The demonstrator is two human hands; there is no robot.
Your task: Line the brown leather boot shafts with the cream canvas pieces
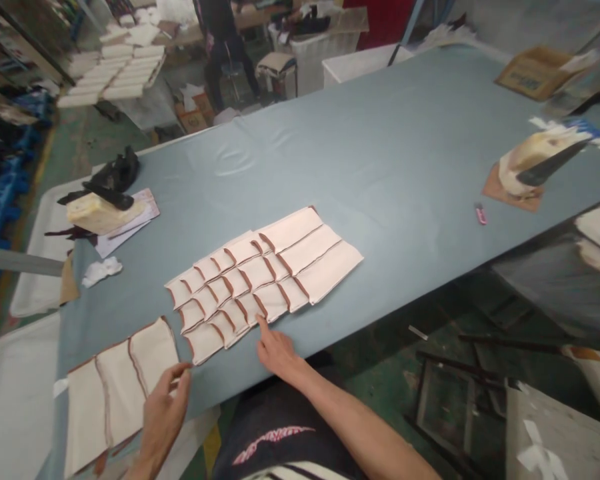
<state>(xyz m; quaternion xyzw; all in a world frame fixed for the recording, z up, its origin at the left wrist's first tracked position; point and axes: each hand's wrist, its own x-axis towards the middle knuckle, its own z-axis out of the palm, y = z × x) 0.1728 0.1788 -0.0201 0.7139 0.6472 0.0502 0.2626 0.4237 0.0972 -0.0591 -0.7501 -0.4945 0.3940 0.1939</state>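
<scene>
Right forearm [347,400] ends in fingers [261,328] touching cream, brown-edged, overlapping panels [258,273].

On that table [380,147], overlapping panels [270,299] lie mid-frame, a separate set [120,397] lower left, a cardboard box [530,73] over at upper right.

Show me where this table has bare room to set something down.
Widest on the grey-blue table: from the overlapping panels toward the cardboard box. Smaller: between those panels and the yellow block. Crowded: the near left, with the separate panel, left hand and right hand; around that block, with papers and a dark item.
</scene>
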